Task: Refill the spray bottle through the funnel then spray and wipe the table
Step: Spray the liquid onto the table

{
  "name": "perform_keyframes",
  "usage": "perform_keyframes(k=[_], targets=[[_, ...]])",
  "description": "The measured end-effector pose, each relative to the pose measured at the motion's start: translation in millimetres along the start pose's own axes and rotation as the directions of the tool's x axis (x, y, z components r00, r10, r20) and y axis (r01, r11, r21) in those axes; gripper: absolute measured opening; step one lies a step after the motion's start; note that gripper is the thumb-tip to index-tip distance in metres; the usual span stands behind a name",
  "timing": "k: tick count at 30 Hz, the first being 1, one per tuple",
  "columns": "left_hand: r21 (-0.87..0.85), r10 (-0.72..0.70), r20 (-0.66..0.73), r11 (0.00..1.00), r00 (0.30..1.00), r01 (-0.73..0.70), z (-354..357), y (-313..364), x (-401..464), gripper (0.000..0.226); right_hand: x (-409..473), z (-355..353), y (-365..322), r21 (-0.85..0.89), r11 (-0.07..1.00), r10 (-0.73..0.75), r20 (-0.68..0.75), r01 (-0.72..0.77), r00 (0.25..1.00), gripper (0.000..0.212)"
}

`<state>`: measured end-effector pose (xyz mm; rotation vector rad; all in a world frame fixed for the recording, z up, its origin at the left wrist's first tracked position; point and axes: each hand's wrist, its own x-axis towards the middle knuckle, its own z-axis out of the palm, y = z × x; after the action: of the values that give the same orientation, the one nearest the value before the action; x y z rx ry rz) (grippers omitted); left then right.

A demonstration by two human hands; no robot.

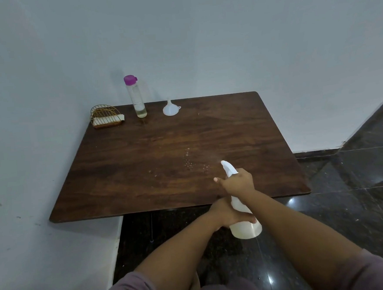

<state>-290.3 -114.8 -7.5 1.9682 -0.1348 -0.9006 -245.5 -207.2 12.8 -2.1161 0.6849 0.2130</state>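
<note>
While droplets bead on the dark wood-grain table, a white plastic spray bottle is gripped at its trigger neck by the right hand and clasped round its body by the left hand; an upturned translucent funnel rests well apart.

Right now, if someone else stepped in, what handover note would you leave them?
Right hand grips the spray bottle at its trigger head, nozzle aimed over the table. Left hand holds the bottle's body.
Funnel sits upside down at the back, beside the purple-capped refill bottle and a wire holder.
Done: refill apparently finished; droplets already on the wood.
Left: finish spraying, then wipe. No cloth clearly visible.
</note>
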Motion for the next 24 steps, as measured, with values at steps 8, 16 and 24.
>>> perform_keyframes(k=[8, 16, 24], targets=[[-0.025, -0.027, 0.012, 0.999, 1.000, 0.027, -7.4, -5.0, 0.4, 0.075, 0.4, 4.8, -2.5, -0.003, 0.993, -0.119, 0.043, 0.120, 0.992, 0.040], [-0.003, -0.037, -0.032, 0.999, 0.999, 0.037, -17.3, -13.2, -3.0, 0.083, 2.4, 14.2, -5.6, -0.030, 0.985, -0.158, 0.206, 0.168, 0.966, 0.052], [0.029, 0.020, -0.122, 0.999, 0.992, -0.017, -38.2, -15.0, -0.7, 0.077, 1.8, 27.8, -34.9, 0.047, 0.988, -0.149, 0.082, 0.146, 0.985, 0.040]])
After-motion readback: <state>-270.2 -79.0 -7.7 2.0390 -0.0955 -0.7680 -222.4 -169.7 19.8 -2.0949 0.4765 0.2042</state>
